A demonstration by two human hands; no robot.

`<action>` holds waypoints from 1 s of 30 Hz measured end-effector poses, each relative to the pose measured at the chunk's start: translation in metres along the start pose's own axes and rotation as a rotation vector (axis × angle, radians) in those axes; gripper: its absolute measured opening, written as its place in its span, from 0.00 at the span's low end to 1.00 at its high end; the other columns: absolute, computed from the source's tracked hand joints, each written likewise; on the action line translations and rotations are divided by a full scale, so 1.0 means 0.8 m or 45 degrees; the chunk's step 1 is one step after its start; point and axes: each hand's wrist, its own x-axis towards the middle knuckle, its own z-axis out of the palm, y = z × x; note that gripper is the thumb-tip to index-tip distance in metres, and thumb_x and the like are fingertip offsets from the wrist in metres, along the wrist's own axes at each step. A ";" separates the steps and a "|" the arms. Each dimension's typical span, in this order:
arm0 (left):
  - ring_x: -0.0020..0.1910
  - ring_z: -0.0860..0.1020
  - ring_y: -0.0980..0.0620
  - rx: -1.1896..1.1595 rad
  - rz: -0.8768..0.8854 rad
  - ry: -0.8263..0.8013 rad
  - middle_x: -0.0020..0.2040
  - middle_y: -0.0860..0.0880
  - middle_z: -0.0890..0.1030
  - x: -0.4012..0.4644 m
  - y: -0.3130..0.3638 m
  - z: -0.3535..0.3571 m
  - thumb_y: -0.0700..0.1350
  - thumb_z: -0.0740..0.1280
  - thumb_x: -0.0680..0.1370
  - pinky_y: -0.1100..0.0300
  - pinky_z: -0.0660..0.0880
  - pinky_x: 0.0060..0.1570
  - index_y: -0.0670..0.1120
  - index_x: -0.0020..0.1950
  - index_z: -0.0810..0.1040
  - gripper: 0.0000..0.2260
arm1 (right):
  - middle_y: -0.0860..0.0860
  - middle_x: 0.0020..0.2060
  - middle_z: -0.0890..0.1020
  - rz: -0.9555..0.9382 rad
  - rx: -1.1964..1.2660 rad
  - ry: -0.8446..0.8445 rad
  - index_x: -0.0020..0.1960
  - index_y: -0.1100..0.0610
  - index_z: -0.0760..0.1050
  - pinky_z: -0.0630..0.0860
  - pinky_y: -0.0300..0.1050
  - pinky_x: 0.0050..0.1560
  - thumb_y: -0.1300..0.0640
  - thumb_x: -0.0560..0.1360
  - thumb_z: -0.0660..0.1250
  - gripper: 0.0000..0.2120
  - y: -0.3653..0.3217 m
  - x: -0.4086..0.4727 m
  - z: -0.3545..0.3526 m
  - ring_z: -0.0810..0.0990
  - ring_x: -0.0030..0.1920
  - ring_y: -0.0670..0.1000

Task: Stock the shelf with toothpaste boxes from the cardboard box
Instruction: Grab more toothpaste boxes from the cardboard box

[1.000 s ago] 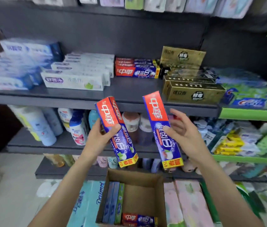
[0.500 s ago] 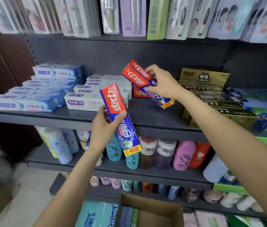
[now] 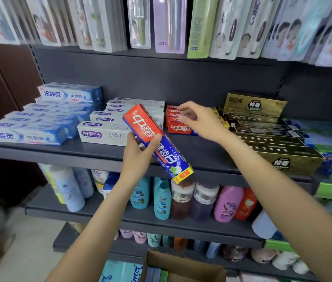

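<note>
My left hand point(image 3: 138, 157) gripped a red-and-blue toothpaste box point(image 3: 157, 140), thumb across its front, the box tilted with its red end toward 11 o'clock, in front of the shelf point(image 3: 59, 153) edge. My right hand point(image 3: 198, 121) reached out at 1 o'clock, fingers loosely curled over the stack point(image 3: 176, 127) of matching boxes; whether it touched them I couldn't tell. The cardboard box point(image 3: 183, 267) sat at 6 o'clock.

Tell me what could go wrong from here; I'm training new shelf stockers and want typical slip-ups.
1. The left hand holds the red-and-blue toothpaste box tilted beyond the dark grey shelf's edge; a loose grip could drop it.
2. The right hand hovers over the stack of red toothpaste boxes; a nudge might skew them.
3. The gold-and-black boxes sit close beside, so the row could crowd.
</note>
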 end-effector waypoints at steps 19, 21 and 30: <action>0.73 0.62 0.49 1.584 0.613 -0.044 0.72 0.53 0.68 0.085 -0.048 -0.019 0.57 0.59 0.79 0.44 0.47 0.72 0.52 0.72 0.67 0.22 | 0.55 0.60 0.76 -0.070 -1.117 -0.157 0.65 0.53 0.67 0.73 0.49 0.48 0.55 0.73 0.70 0.22 -0.017 -0.002 -0.045 0.75 0.59 0.58; 0.73 0.62 0.49 1.586 0.616 -0.034 0.72 0.53 0.68 0.085 -0.046 -0.018 0.57 0.59 0.79 0.44 0.47 0.72 0.52 0.72 0.67 0.22 | 0.55 0.62 0.75 -0.003 -1.061 -0.245 0.65 0.53 0.66 0.74 0.51 0.51 0.54 0.73 0.70 0.24 -0.006 0.008 -0.031 0.75 0.60 0.57; 0.69 0.68 0.45 1.464 0.756 0.013 0.67 0.46 0.74 0.074 -0.047 -0.018 0.57 0.55 0.76 0.43 0.52 0.71 0.47 0.67 0.72 0.24 | 0.54 0.62 0.76 -0.077 -1.031 0.073 0.64 0.55 0.70 0.68 0.51 0.63 0.53 0.76 0.65 0.17 0.010 -0.026 0.013 0.72 0.62 0.56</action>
